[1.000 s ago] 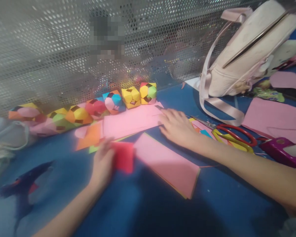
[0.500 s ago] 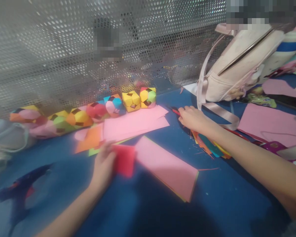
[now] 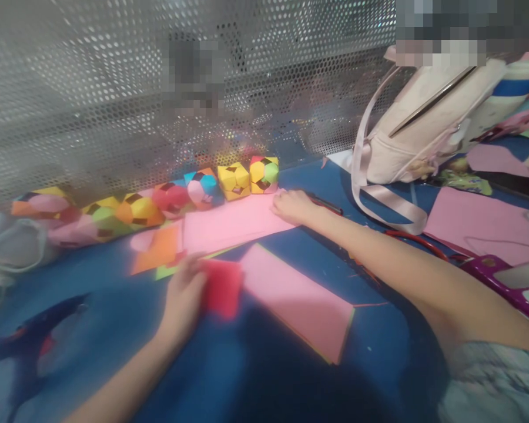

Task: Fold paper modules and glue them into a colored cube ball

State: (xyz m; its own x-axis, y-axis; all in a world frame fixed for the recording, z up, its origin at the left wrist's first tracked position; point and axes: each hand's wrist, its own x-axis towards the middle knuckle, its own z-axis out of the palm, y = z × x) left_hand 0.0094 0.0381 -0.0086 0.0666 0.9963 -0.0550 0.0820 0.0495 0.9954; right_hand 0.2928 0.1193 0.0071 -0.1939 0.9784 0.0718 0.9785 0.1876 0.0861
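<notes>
My left hand is closed on a red square of paper, holding it by its left edge; the thumb and fingers look blurred. Farther back, my right hand has its fingers curled on the right end of a long pink paper sheet. Just beyond that wrist lies a dark pen-like tool. Between my two arms a stack of pink paper strips rests slantwise, with green and yellow edges showing under it. Orange paper lies left of the long pink sheet.
Several folded paper balls line the foot of a perforated metal panel. At right are a cream bag with a strap, more pink paper and a purple-handled tool. A pale mask-like item sits at left.
My right hand has moved left from the dark tool onto the end of the long pink sheet, leaving the tool on the table. My left hand keeps the red paper in place.
</notes>
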